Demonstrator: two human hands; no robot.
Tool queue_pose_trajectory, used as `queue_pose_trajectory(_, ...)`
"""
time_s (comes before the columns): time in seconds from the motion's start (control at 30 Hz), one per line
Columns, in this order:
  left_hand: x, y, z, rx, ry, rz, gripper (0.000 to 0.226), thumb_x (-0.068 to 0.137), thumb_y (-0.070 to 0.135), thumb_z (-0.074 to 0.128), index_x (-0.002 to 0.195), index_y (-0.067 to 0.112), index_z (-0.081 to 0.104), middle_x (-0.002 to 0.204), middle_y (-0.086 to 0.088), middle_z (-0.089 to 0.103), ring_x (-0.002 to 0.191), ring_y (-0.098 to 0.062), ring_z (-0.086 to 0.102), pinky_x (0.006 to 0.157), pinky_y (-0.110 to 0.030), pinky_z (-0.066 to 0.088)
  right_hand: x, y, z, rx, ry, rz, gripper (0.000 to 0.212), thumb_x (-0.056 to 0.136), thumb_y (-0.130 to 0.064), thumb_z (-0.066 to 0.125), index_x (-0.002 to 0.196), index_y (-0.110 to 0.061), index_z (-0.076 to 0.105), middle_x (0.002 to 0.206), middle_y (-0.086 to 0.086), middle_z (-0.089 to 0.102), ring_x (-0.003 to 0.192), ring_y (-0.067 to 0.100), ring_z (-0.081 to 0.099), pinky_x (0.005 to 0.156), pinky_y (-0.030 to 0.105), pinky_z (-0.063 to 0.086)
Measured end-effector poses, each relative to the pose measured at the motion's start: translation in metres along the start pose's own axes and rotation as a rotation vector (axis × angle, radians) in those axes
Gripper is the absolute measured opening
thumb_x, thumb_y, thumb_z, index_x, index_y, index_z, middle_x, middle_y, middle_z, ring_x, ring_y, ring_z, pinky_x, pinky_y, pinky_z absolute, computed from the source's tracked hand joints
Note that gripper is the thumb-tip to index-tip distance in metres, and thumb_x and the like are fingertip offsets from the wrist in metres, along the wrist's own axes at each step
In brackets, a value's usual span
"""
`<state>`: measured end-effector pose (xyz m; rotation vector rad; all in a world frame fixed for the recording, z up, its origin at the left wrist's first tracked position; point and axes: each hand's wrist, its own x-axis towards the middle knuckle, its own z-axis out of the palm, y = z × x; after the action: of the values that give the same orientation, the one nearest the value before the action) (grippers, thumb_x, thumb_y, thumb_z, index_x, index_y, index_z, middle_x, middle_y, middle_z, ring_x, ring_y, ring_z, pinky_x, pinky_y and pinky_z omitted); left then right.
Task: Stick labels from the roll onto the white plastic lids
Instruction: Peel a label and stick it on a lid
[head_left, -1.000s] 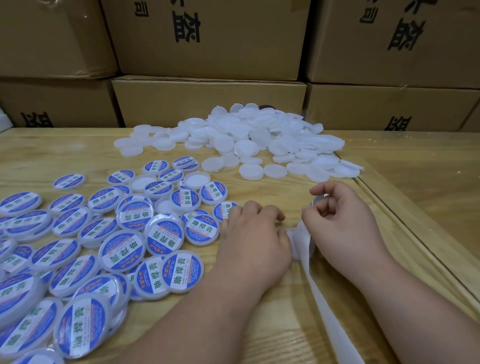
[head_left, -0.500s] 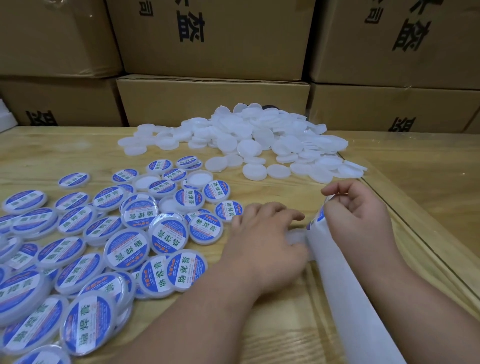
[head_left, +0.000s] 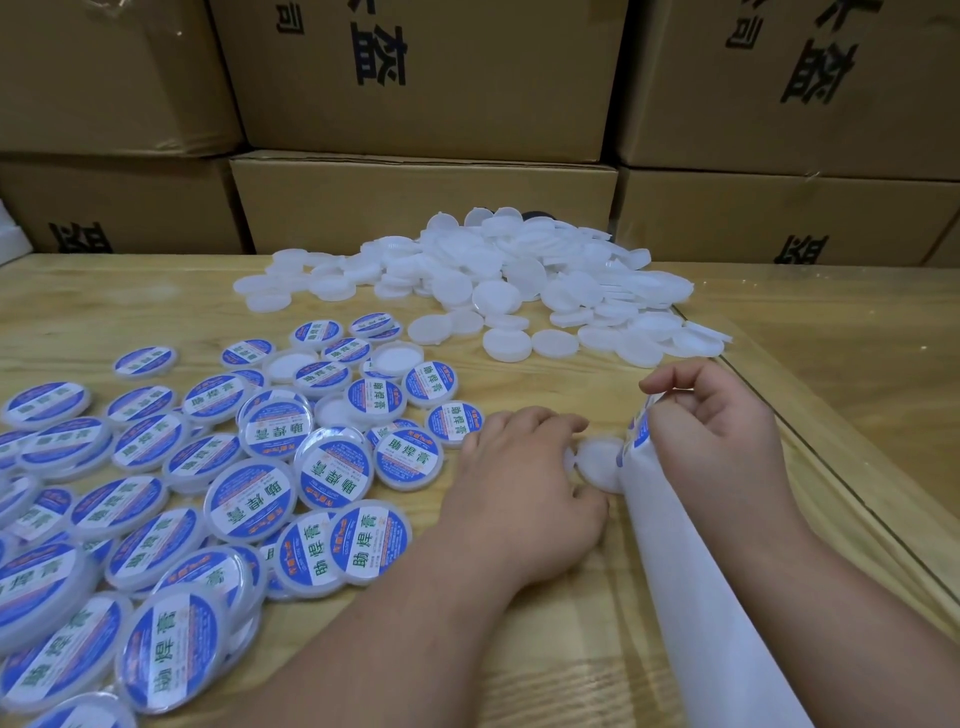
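Cardboard boxes (head_left: 423, 78), brown with black printed characters, stacked in two tiers along the far edge of the wooden surface (head_left: 852, 332). Labelled lids (head_left: 249, 501), round, blue-and-white stickers with green characters, spread and overlapping across the near-left part of the surface, a few turned hollow side up. Unlabelled white plastic lids (head_left: 498, 275), a loose heap at the far centre with strays at its near edge. Backing strip (head_left: 691, 597), white, running from the lower right edge up to the right hand. Left hand (head_left: 519, 499), knuckles up, fingers curled, thumb and fingertips holding one bare white lid (head_left: 597, 462) flat on the surface between the two hands. Right hand (head_left: 722, 426), grip narrow, fingers curled, pinching the top of the strip, where a blue-edged label (head_left: 638, 434) peels off just above the lid's right rim; whether label and lid touch cannot be told.
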<state>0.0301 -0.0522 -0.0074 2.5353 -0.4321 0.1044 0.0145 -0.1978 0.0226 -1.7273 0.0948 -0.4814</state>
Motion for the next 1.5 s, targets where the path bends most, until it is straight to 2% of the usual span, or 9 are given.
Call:
queue_pose_trajectory(0.27, 0.001, 0.001, -0.003, -0.243, 0.183, -0.110, 0.050, 0.093, 0.035, 0.057, 0.141, 0.038, 0.047, 0.135, 0.010, 0.056, 0.132, -0.014, 0.043, 0.109, -0.032, 0.038, 0.000, 0.000, 0.001, 0.033, -0.047, -0.026, 0.027, 0.069, -0.015, 0.046, 0.089, -0.022, 0.063, 0.068, 0.026, 0.051, 0.058, 0.023, 0.048, 0.056, 0.030, 0.039)
queue_pose_trajectory(0.4, 0.003, 0.000, -0.005, -0.348, 0.252, -0.145, 0.042, 0.095, 0.052, 0.056, 0.135, 0.038, 0.054, 0.124, 0.015, 0.062, 0.117, -0.010, 0.054, 0.099, -0.032, 0.044, 0.000, 0.004, 0.003, 0.055, -0.112, -0.063, 0.025, 0.082, -0.004, 0.053, 0.094, -0.023, 0.063, 0.062, -0.007, 0.052, 0.057, 0.011, 0.047, 0.051, 0.017, 0.041)
queue_pose_trajectory(0.5, 0.003, 0.000, -0.006, -0.376, 0.253, -0.104, 0.029, 0.101, 0.048, 0.048, 0.124, 0.035, 0.061, 0.093, 0.018, 0.066, 0.101, -0.005, 0.060, 0.085, -0.030, 0.046, -0.001, 0.007, 0.005, 0.047, -0.186, -0.058, 0.027, 0.082, -0.009, 0.056, 0.099, -0.029, 0.063, 0.071, -0.007, 0.057, 0.064, 0.017, 0.052, 0.057, 0.028, 0.044)
queue_pose_trajectory(0.6, 0.004, 0.001, -0.006, -0.339, 0.249, -0.067, 0.026, 0.104, 0.042, 0.046, 0.116, 0.030, 0.066, 0.101, 0.013, 0.068, 0.104, -0.013, 0.061, 0.089, -0.034, 0.047, 0.000, 0.011, 0.006, 0.047, -0.199, -0.058, 0.035, 0.092, 0.002, 0.057, 0.100, -0.032, 0.064, 0.076, -0.006, 0.061, 0.069, 0.024, 0.055, 0.065, 0.038, 0.046)
queue_pose_trajectory(0.8, 0.006, -0.002, -0.007, -0.345, 0.233, -0.086, 0.025, 0.097, 0.050, 0.058, 0.115, 0.034, 0.065, 0.110, 0.009, 0.063, 0.081, 0.024, 0.050, 0.070, 0.000, 0.035, 0.002, 0.013, 0.004, 0.054, -0.195, -0.060, 0.037, 0.092, 0.003, 0.056, 0.099, -0.033, 0.064, 0.076, -0.009, 0.062, 0.065, 0.018, 0.052, 0.055, 0.023, 0.044)
queue_pose_trajectory(1.03, 0.008, -0.003, -0.010, -0.339, 0.347, -0.073, 0.018, 0.100, 0.036, 0.060, 0.105, 0.024, 0.073, 0.102, 0.011, 0.069, 0.097, -0.004, 0.058, 0.072, -0.008, 0.037, 0.002, 0.013, 0.004, 0.067, -0.179, -0.056, 0.036, 0.091, 0.005, 0.054, 0.100, -0.028, 0.064, 0.074, -0.010, 0.061, 0.066, 0.021, 0.053, 0.053, 0.022, 0.044)
queue_pose_trajectory(1.17, 0.006, -0.004, -0.010, -0.411, 0.433, -0.063, 0.021, 0.104, 0.028, 0.051, 0.110, 0.024, 0.071, 0.103, 0.011, 0.067, 0.095, -0.003, 0.056, 0.076, -0.005, 0.036, 0.001, 0.013, 0.005, 0.087, -0.180, -0.060, 0.035, 0.092, 0.005, 0.054, 0.100, -0.027, 0.065, 0.076, -0.007, 0.062, 0.073, 0.043, 0.059, 0.063, 0.035, 0.046)
queue_pose_trajectory(1.33, 0.006, -0.004, -0.011, -0.519, 0.440, -0.044, 0.020, 0.108, 0.028, 0.040, 0.103, 0.034, 0.059, 0.088, 0.018, 0.058, 0.084, 0.004, 0.053, 0.071, -0.012, 0.038, 0.001, 0.013, 0.005, 0.065, -0.180, -0.068, 0.036, 0.091, 0.005, 0.054, 0.098, -0.029, 0.065, 0.072, -0.011, 0.060, 0.059, 0.013, 0.049, 0.053, 0.021, 0.043)
queue_pose_trajectory(1.5, 0.004, 0.003, -0.009, -0.481, 0.406, -0.016, 0.019, 0.104, 0.042, 0.033, 0.104, 0.042, 0.052, 0.077, 0.019, 0.052, 0.082, -0.002, 0.051, 0.093, -0.034, 0.032, 0.001, 0.013, 0.005, 0.076, -0.191, -0.069, 0.036, 0.091, 0.004, 0.054, 0.099, -0.029, 0.065, 0.075, -0.009, 0.061, 0.065, 0.029, 0.053, 0.059, 0.027, 0.045)
